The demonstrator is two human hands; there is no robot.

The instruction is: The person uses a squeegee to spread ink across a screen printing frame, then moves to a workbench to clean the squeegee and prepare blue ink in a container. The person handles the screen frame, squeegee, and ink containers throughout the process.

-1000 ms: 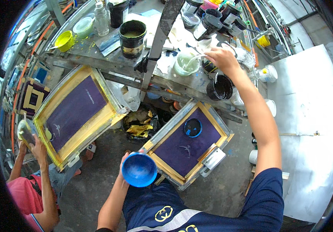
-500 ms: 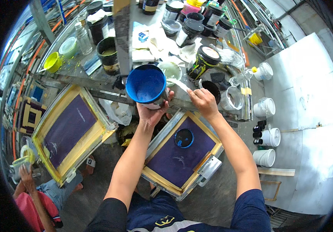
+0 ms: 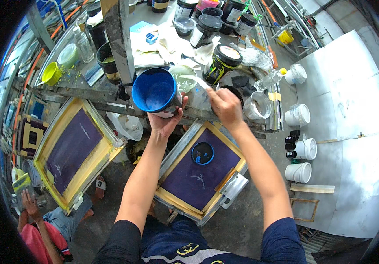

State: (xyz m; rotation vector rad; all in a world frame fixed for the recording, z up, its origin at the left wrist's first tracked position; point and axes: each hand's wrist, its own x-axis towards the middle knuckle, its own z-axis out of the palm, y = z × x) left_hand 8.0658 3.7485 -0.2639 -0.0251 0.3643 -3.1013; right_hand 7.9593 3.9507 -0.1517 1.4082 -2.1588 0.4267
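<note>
My left hand (image 3: 166,122) is closed around the lower side of a dark tub of blue ink (image 3: 154,90), tilted so its blue inside faces me. Pinched in my right hand (image 3: 226,108) is a white spatula (image 3: 194,79), its tip over a translucent pale green cup (image 3: 186,87) beside the tub. Below my hands, a framed printing screen (image 3: 185,187) with dark purple mesh stands slanted against the bench. On that mesh lies a round black lid (image 3: 203,153) with a blue rim. A metal clamp (image 3: 234,190) sits on the frame's right side.
The cluttered bench (image 3: 72,94) carries several ink jars, rags (image 3: 171,48) and a clear bucket (image 3: 258,105). A metal post (image 3: 120,42) rises left of the tub. Another screen (image 3: 72,152) leans at left, near a co-worker's hand (image 3: 31,204). White buckets (image 3: 298,173) line the right side.
The spatula's tip has moved further over the pale green cup, and my right hand has turned with it. The tub stays in my left hand. The whole view has shifted slightly.
</note>
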